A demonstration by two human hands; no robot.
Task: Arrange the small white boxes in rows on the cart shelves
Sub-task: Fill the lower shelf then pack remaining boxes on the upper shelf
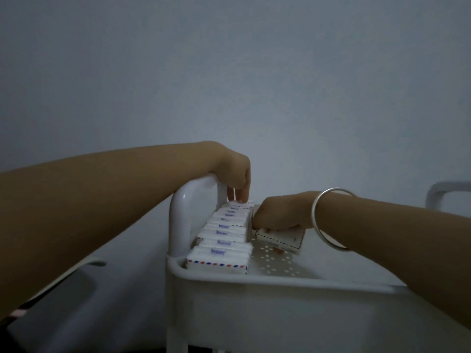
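Looks like the first row is basically full and a second one is just getting started. Nearest the camera, the cart shelf [280, 281] is carrying a row of small white boxes [224, 233] along its left side. They're packed touching each other, each with a red-and-blue dashed edge and a blue label on top. Just right of the row, the right hand [277, 215] is gripping a loose box [280, 238], fingers curled round it, tilted low over the perforated floor. At the far end, the left hand [234, 174] is pressing straight-ish fingertips on the last box [240, 203], gripping nothing. Next move, I'm guessing: straightening that loose box and setting it flush beside the row.
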